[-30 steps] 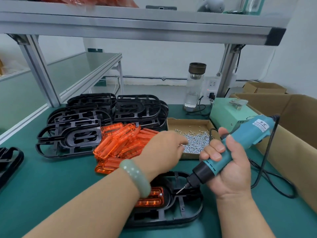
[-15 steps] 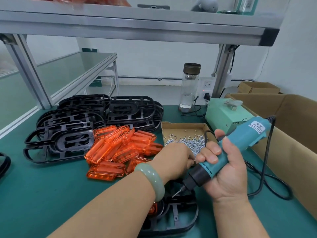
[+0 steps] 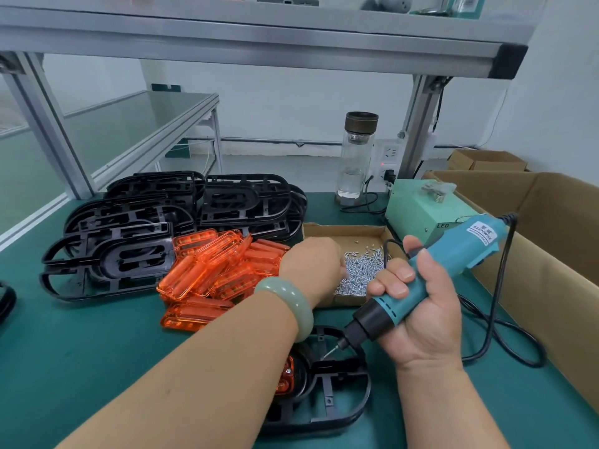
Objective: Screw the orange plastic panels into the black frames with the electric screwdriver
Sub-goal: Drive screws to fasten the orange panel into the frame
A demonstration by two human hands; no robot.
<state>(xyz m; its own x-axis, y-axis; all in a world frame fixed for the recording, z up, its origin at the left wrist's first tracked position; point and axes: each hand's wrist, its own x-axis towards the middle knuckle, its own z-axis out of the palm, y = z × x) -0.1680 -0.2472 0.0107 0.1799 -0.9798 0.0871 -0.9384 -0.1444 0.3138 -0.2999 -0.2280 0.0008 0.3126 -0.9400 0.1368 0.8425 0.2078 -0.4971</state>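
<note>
My right hand grips the teal electric screwdriver, tilted with its bit just above a black frame at the table's front. An orange panel sits in that frame, mostly hidden under my left forearm. My left hand reaches over the small cardboard screw box, its fingertips down among the silver screws and hidden behind the back of the hand. Loose orange panels lie heaped to the left of the box.
Stacks of black frames fill the back left of the green table. Behind the screw box stand a glass bottle and a green power unit. A large cardboard box lines the right edge, and the screwdriver's black cable loops beside it.
My left hand drew back from the screws to the screwdriver's tip, then went forward into the screw box again. The screwdriver stays over the frame. The view has shifted slightly.
</note>
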